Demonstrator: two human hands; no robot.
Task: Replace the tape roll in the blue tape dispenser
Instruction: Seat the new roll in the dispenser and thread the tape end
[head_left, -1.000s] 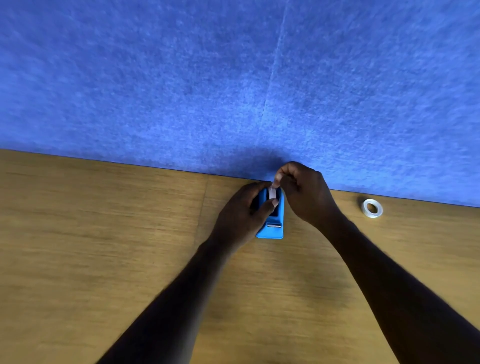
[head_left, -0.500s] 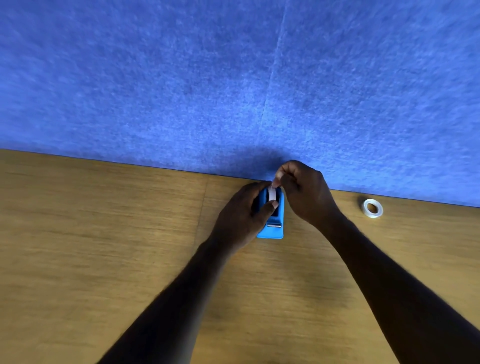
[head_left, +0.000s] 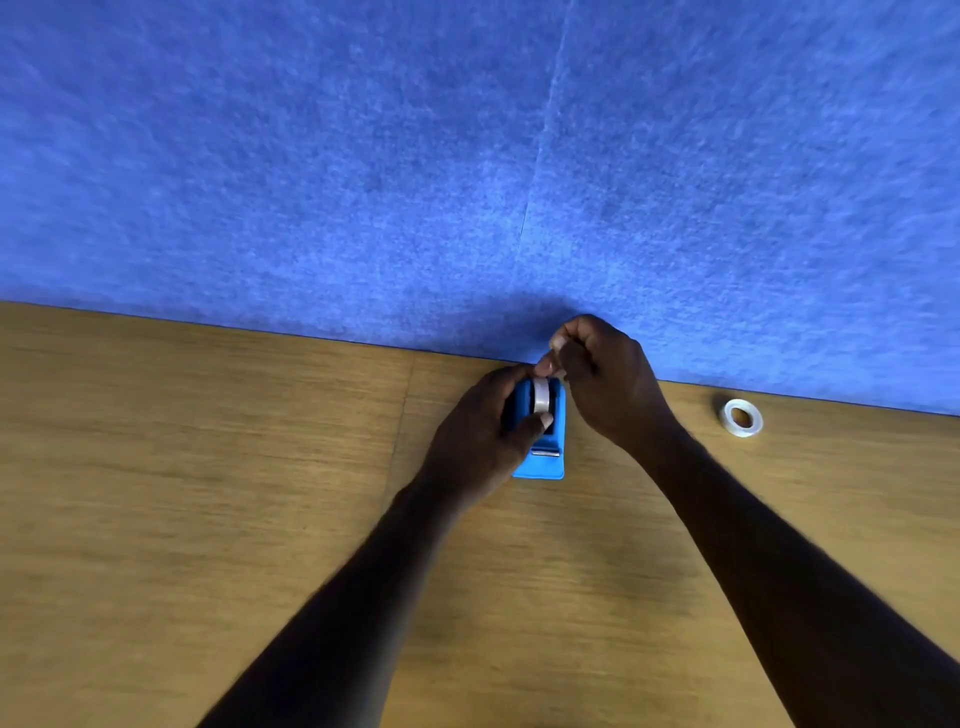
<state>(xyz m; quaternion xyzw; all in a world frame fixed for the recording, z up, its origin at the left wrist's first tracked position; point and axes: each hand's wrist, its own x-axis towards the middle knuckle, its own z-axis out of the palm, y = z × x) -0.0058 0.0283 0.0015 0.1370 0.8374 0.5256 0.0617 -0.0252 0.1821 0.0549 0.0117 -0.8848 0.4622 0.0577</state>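
Observation:
The blue tape dispenser (head_left: 543, 457) stands on the wooden table near its back edge, cutter end towards me. A clear tape roll (head_left: 542, 395) sits upright in its well. My left hand (head_left: 483, 431) wraps the dispenser's left side, thumb resting on the roll. My right hand (head_left: 605, 374) is at the dispenser's far end, fingers pinched together at the top of the roll, apparently on the tape's loose end. A second, smaller tape roll (head_left: 743, 417) lies flat on the table to the right.
The wooden table (head_left: 208, 493) ends at a blue felt wall panel (head_left: 467, 156) directly behind the dispenser. A seam runs across the tabletop just left of my left hand.
My right hand's fingers have lifted slightly at the top of the roll. The left hand and the dispenser have stayed put.

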